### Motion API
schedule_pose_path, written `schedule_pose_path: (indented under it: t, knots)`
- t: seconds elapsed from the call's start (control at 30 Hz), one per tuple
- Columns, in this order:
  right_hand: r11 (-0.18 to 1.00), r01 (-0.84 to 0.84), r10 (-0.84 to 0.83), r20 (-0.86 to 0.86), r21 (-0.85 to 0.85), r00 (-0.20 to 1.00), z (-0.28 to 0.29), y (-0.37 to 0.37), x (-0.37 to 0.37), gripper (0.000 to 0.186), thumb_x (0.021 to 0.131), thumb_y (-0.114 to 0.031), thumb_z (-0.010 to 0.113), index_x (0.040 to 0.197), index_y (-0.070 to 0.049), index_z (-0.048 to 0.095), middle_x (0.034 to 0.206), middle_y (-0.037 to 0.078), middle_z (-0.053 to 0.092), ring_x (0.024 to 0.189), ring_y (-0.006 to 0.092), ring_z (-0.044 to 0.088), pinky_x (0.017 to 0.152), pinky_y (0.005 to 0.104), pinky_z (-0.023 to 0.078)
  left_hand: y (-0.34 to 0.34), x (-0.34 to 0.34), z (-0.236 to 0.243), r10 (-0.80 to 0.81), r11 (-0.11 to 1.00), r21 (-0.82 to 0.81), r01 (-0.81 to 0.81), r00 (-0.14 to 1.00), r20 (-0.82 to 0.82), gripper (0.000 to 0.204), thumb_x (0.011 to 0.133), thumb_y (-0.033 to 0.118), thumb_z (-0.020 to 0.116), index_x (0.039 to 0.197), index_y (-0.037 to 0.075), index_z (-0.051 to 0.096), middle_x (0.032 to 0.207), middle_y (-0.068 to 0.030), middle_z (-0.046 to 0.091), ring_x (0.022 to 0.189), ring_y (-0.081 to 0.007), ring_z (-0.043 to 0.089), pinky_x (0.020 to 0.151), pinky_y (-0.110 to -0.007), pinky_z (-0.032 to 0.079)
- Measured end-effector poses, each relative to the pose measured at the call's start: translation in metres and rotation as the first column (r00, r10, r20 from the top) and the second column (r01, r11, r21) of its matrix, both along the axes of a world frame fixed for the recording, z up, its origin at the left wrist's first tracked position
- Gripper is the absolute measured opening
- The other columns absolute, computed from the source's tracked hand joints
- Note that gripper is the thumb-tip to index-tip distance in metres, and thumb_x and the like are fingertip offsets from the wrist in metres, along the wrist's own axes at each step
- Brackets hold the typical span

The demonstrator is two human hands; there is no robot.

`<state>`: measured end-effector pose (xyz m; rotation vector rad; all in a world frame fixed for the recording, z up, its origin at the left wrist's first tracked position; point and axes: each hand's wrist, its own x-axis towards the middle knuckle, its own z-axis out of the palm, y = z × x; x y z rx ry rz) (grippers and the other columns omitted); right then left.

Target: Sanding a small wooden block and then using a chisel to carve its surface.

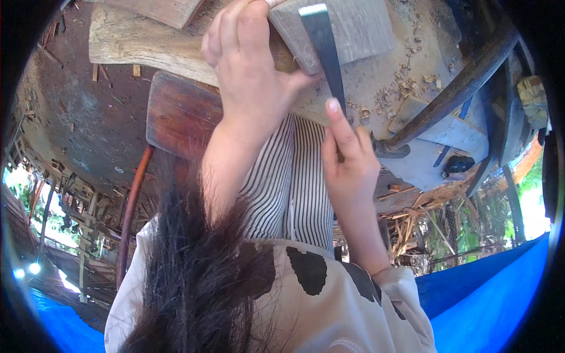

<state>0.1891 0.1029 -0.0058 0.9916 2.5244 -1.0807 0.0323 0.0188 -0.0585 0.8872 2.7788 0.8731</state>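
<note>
Near the top of the head view, my left hand (250, 67) is curled over the edge of a grey-brown wooden block (362, 29), its thumb at the block's near corner. Some of its fingertips are out of sight. To its right, my right hand (353, 156) is closed around a chisel (323, 50), the index finger stretched out along it. The flat dark blade points away from me, with a bright bevelled tip over the block. The chisel's handle is mostly hidden in my right hand. Whether the tip touches the wood, I cannot tell.
A pale thick plank (141, 44) lies under and left of the block. Wood shavings (406, 79) are scattered at right, beside a long dark curved bar (456, 88). A reddish-brown board (179, 112) stands by my left forearm. A small black object (459, 165) lies farther right.
</note>
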Motion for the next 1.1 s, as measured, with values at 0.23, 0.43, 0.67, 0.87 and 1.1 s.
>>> schedule_pose_path:
  t: [0.23,0.43,0.67,0.87,1.1]
  knots:
    - [0.991,-0.123,0.124,0.018,-0.062,0.992,0.006,0.024,-0.038,0.054,0.089,0.002,0.062,0.139,-0.017,0.056,0.08,0.007,0.059,0.065,0.0171,0.054,0.065,0.031,0.049,-0.005,0.002,-0.003,0.003,0.988,-0.152,0.018,0.991,0.137,0.088,0.059,0.028,0.087,0.132,0.003,0.046,0.133,-0.0195,0.049,0.126,-0.0374,0.044,0.107,-0.048,0.031]
    - [0.984,0.014,-0.031,-0.09,-0.178,0.995,0.017,0.018,0.008,0.055,0.086,0.002,0.066,0.138,-0.012,0.057,0.074,0.009,0.055,0.059,0.0191,0.053,0.057,0.0321,0.048,-0.011,-0.007,-0.024,0.03,0.999,0.023,-0.026,0.978,-0.204,0.066,0.065,0.025,0.084,0.121,0.002,0.056,0.123,-0.0161,0.058,0.115,-0.0341,0.051,0.099,-0.043,0.037]
    - [0.963,0.177,-0.187,-0.031,-0.204,0.982,0.023,0.024,0.028,0.051,0.088,0.003,0.063,0.137,-0.007,0.056,0.085,0.012,0.063,0.065,0.0186,0.057,0.06,0.0304,0.048,-0.015,-0.026,0.012,-0.15,0.973,0.183,0.143,0.989,0.022,0.059,0.07,0.029,0.087,0.119,0.008,0.062,0.129,-0.0092,0.057,0.113,-0.0206,0.05,0.099,-0.03,0.036]
    - [0.973,0.137,-0.146,-0.04,-0.188,0.988,0.026,0.023,0.019,0.052,0.088,0.001,0.065,0.138,-0.01,0.056,0.075,0.008,0.056,0.06,0.017,0.052,0.057,0.0302,0.045,0.012,-0.033,0.046,-0.304,0.952,-0.066,0.298,0.944,-0.124,0.031,0.087,0.016,0.074,0.112,0.002,0.061,0.104,-0.0077,0.063,0.095,-0.0142,0.055,0.093,-0.029,0.04]
    - [0.979,0.143,-0.146,-0.01,-0.148,0.989,0.028,0.023,0.013,0.055,0.087,-0.003,0.068,0.137,-0.022,0.058,0.07,0.005,0.05,0.056,0.0158,0.046,0.056,0.0314,0.045,0.021,-0.025,0.014,-0.105,0.984,0.125,0.127,0.981,-0.163,0.02,0.074,0.005,0.072,0.093,0.008,0.069,0.082,0.0002,0.067,0.076,-0.0194,0.052,0.073,-0.032,0.038]
